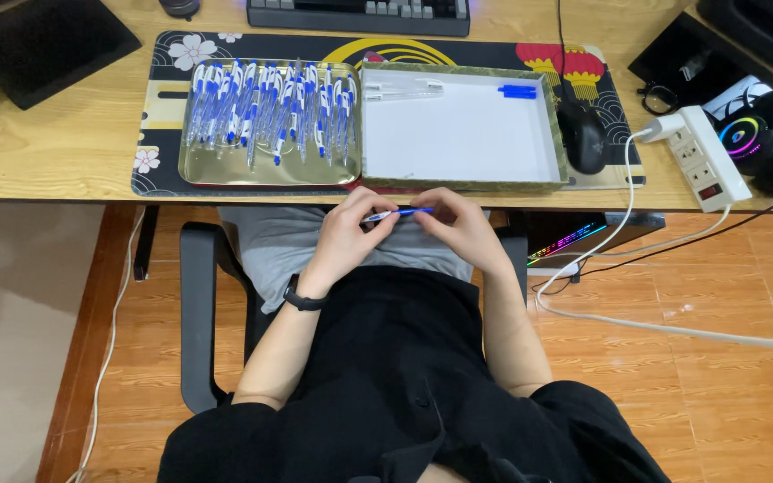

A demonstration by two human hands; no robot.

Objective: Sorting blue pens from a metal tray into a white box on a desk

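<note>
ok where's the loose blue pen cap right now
In the head view, the blue cap lies in the far right corner of the white box, left of the black mouse and well beyond both hands.

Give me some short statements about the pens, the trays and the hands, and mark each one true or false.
1. Both hands, left hand and right hand, hold one blue pen. True.
2. The metal tray holds many pens. True.
3. The white box is full of pens. False: it shows only some clear pen parts and a blue cap.
4. The mouse lies left of the metal tray. False: it lies right of the white box.
5. The left wrist wears a black band. True.
</note>
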